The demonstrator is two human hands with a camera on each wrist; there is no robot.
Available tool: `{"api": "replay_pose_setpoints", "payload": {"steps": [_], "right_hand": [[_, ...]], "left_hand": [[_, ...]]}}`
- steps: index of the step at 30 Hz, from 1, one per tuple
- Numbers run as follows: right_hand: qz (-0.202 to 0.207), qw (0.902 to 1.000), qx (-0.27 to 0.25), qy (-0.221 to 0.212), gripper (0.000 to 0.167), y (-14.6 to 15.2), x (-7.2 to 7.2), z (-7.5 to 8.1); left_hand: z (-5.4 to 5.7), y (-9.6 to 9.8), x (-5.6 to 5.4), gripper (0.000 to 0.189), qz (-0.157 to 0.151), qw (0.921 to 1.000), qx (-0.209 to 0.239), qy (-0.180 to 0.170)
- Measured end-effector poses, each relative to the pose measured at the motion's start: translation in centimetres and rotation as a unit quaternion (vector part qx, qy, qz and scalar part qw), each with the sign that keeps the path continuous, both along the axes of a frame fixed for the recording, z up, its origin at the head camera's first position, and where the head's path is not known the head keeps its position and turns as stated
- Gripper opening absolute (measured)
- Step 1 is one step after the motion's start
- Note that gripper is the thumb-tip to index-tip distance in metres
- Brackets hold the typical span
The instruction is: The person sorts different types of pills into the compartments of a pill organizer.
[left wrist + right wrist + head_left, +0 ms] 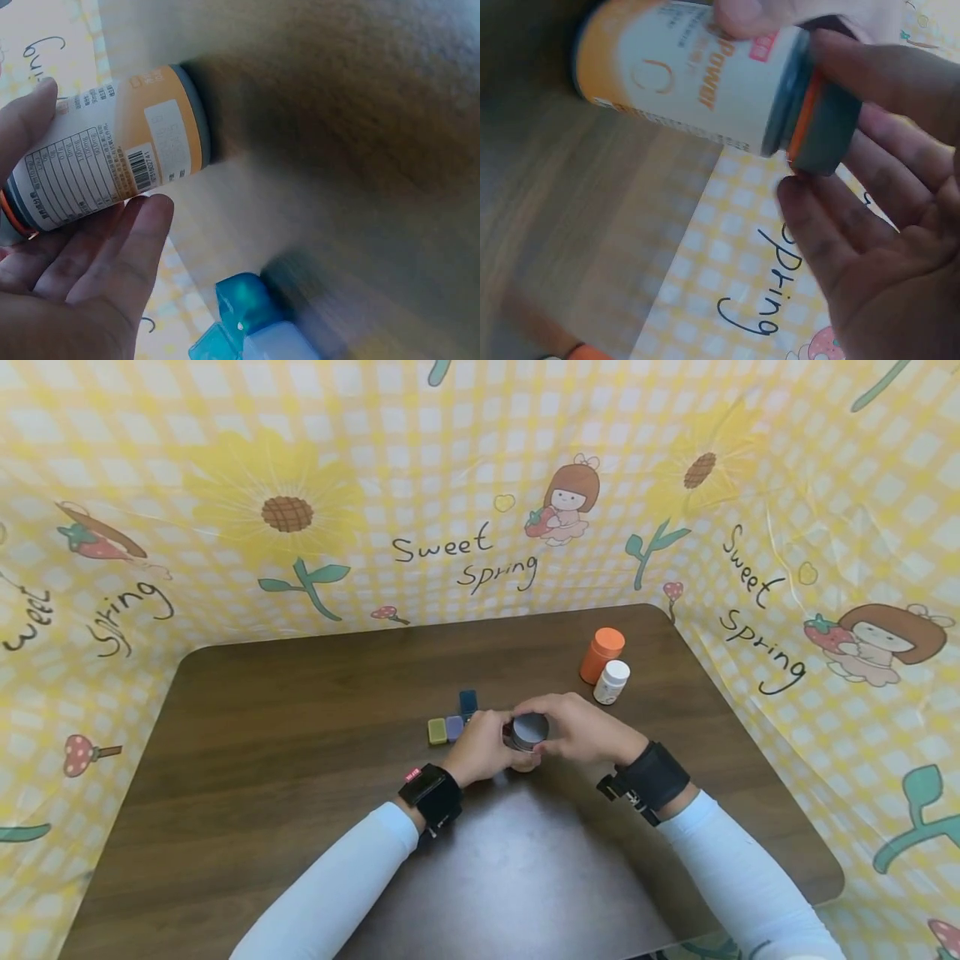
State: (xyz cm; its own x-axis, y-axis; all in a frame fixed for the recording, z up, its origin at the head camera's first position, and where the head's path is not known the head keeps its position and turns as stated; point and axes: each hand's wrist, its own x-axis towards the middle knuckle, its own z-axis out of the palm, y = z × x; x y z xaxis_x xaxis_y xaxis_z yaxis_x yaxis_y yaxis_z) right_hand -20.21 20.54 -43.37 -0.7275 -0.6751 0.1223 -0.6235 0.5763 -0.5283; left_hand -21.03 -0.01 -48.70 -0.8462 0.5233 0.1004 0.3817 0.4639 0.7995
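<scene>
A pill bottle with a white and orange printed label stands between both hands above the wooden table. My left hand grips its body, thumb on one side and fingers on the other. My right hand holds the dark grey lid by its edge, thumb and fingers on opposite sides. An orange ring shows at the lid's lower rim, next to the bottle's neck. Just left of the left hand sits a small pill box with coloured compartments; its blue flap stands up, and the hand hides part of the box.
An orange bottle and a smaller white bottle stand close together at the back right of the table. A yellow checked cloth with printed flowers hangs around the back and sides.
</scene>
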Motion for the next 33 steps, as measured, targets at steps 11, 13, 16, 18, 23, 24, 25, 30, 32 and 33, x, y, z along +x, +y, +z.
{"api": "replay_pose_setpoints", "payload": {"steps": [11,13,16,18,23,24,25,30,32,33], "right_hand": [[-0.104,0.9519,0.149,0.247,0.082,-1.3,0.5,-0.3],[-0.113,0.9548,0.145,0.234,0.083,-1.0,0.7,-0.2],[-0.081,0.9765,0.122,0.158,0.061,-0.4,1.0,0.8],[-0.040,0.9887,0.107,0.098,0.055,0.0,0.9,1.4],[-0.007,0.9938,0.095,0.057,0.063,-0.1,0.6,1.4],[-0.018,0.9918,0.099,0.079,0.061,-0.3,0.6,1.2],[-0.030,0.9882,0.105,0.108,0.059,-0.5,0.6,0.9],[-0.093,0.9588,0.131,0.234,0.051,-1.4,0.7,-0.3],[-0.096,0.9589,0.130,0.233,0.050,-1.4,0.8,-0.2],[-0.088,0.9642,0.126,0.216,0.049,-1.2,0.8,0.1]], "left_hand": [[-0.4,-0.3,-0.5,0.019,-0.023,0.9995,0.017,0.009],[-0.4,-0.3,-0.4,0.021,-0.025,0.9994,0.022,-0.001],[-0.5,-0.2,-0.3,0.026,-0.019,0.9997,0.012,-0.013],[-0.5,-0.1,-0.3,0.031,-0.016,0.9997,0.008,-0.014],[-0.6,-0.1,-0.4,0.036,-0.016,0.9998,-0.003,-0.015],[-0.5,-0.1,-0.4,0.033,-0.017,0.9998,-0.006,-0.009],[-0.5,-0.1,-0.5,0.029,-0.017,0.9998,-0.007,-0.002],[-0.4,-0.2,-0.5,0.026,-0.021,0.9997,0.005,0.011],[-0.4,-0.2,-0.5,0.026,-0.022,0.9997,0.011,0.003],[-0.4,-0.2,-0.5,0.026,-0.023,0.9997,0.010,0.001]]}}
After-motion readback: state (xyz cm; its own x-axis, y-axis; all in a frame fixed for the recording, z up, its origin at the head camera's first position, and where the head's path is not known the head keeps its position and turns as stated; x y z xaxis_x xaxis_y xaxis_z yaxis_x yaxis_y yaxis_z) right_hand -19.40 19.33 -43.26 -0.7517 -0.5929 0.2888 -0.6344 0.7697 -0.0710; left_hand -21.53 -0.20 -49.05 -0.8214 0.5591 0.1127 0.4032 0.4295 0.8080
